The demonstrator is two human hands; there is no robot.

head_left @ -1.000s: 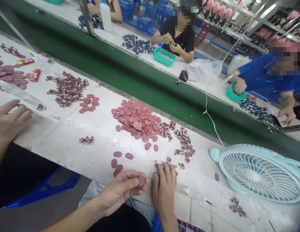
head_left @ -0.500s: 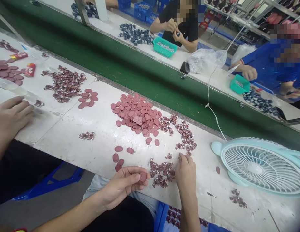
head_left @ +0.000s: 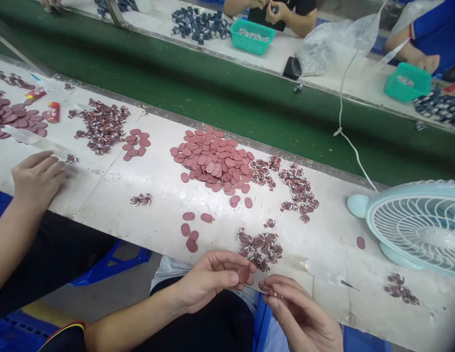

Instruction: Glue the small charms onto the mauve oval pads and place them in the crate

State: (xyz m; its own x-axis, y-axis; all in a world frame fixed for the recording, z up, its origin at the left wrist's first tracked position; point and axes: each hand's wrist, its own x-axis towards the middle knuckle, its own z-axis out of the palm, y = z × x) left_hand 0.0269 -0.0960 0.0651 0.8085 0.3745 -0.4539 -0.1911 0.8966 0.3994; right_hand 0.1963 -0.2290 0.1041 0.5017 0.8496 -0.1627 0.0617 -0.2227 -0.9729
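My left hand [head_left: 208, 281] pinches a reddish-brown oval disc [head_left: 244, 275] between thumb and fingers at the table's near edge. Close beside it, my right hand [head_left: 304, 313] grips a small dark-brown piece with light edges [head_left: 269, 289]; its exact kind is too small to make out. The two items are near each other but appear apart. Just beyond my hands lies a cluster of similar brown pieces [head_left: 260, 249]. Several loose oval discs [head_left: 185, 230] lie to the left, and a large heap of discs [head_left: 212, 159] sits farther back.
A light-blue fan [head_left: 418, 230] stands at the right, near a translucent dark-tipped tube [head_left: 326, 271]. Another person's hand [head_left: 38, 178] rests on the table at left. Beyond the green strip [head_left: 168, 78], co-workers sit by teal baskets [head_left: 251, 44]. A white cord [head_left: 342, 98] hangs across.
My right hand has come back from the brown pieces toward my left hand, now with one piece in its fingers. My left hand still holds the disc. The view has shifted.
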